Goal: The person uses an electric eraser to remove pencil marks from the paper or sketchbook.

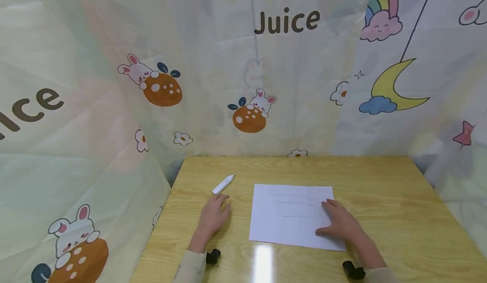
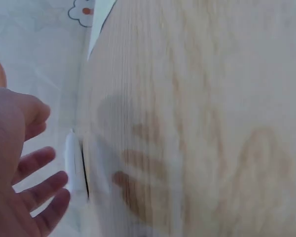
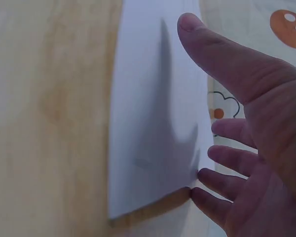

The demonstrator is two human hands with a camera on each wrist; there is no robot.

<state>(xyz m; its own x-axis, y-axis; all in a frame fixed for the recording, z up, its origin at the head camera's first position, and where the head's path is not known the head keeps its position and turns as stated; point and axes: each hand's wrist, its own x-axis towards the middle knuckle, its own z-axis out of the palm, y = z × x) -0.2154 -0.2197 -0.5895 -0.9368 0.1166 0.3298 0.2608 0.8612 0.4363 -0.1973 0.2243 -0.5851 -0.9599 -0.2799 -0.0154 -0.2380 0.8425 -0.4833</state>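
A white sheet of paper (image 1: 281,228) lies on the table with several faint grey lines across its upper half. Over the sheet's right side is my right hand (image 1: 340,223), thumb and fingers spread. In the right wrist view its lower fingertips come up to the paper's (image 3: 138,113) edge; whether they touch is hard to tell. A white pen-shaped tool (image 1: 223,184) with a narrow tip lies slanted at the table's left. Just in front of its blunt end is my left hand (image 1: 214,215), fingers loosely bent and holding nothing. The left wrist view shows the tool (image 2: 76,165) beyond the fingertips.
Both hands are above a wooden table (image 1: 399,198), which a printed cloth (image 1: 213,63) surrounds at the back and sides. A dark wrist mount (image 1: 213,256) sits by the left cuff, another dark mount (image 1: 353,270) by the right.
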